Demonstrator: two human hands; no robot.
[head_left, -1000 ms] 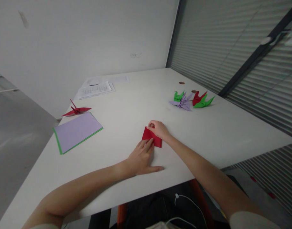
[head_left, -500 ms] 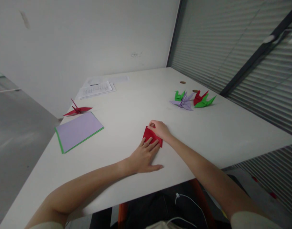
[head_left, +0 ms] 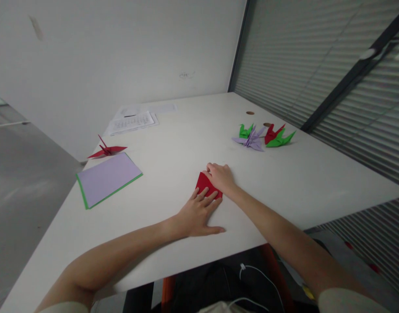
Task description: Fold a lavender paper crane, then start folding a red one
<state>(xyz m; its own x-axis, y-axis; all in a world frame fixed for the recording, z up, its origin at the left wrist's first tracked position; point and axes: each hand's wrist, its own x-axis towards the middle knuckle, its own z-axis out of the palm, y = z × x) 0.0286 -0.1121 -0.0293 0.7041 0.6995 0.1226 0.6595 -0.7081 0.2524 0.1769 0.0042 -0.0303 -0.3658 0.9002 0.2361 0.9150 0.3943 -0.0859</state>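
Left hand (head_left: 199, 215) is flat on the table, palm down, fingers spread a bit, with the fingertips pressing on the near edge of a folded red paper (head_left: 204, 182). Thumb sticks out to the side along the tabletop. Right hand (head_left: 221, 177) comes in from the other side and sits on the far right part of the same sheet, fingers curled down and bunched together on it, covering that corner. So the paper's pinned between both hands, lying flat on the white table (head_left: 186, 148), near the front edge, pretty much dead center.

Moving out from there: off to the left there's a lilac sheet (head_left: 106, 177) lying on top of a green one, only a thin green border showing. Just behind that sits a finished red crane (head_left: 106, 150). Further back near the wall is a stack of printed white papers (head_left: 132, 121). On the right, well apart from the hands, a little cluster of folded cranes (head_left: 263, 137), green, lilac and red ones, all touching or overlapping. Slatted blinds run along the right side.
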